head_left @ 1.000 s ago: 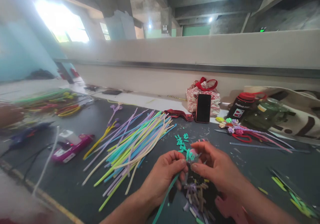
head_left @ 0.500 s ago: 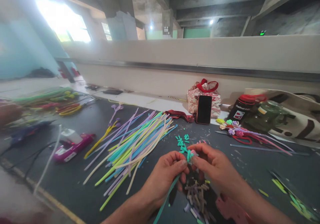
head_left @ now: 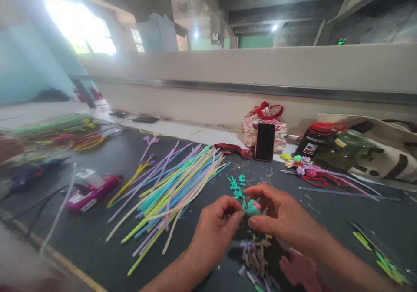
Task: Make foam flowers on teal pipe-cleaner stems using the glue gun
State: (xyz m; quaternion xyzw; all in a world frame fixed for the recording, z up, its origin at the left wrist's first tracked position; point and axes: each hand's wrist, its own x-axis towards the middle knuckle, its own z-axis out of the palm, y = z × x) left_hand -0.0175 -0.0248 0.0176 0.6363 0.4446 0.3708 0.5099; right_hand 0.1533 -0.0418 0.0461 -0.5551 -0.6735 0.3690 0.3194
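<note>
Teal-pink bud point(head_left: 252, 207) shifted right; pink end rightward, long axis roughly sideways.

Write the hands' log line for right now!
left hand: close beside teal-pink piece | right hand: curled around it | teal snippets: beyond hands | phone: upright

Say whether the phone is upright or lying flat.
Upright: the phone stands on its short edge, dark screen facing us, before the patterned bag.

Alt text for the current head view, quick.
A small teal-and-pink piece is between a person's left hand and right hand, above a dark tabletop. Short teal bits lie nearby. To the left, long pastel strips are piled; behind stands a phone.
</note>
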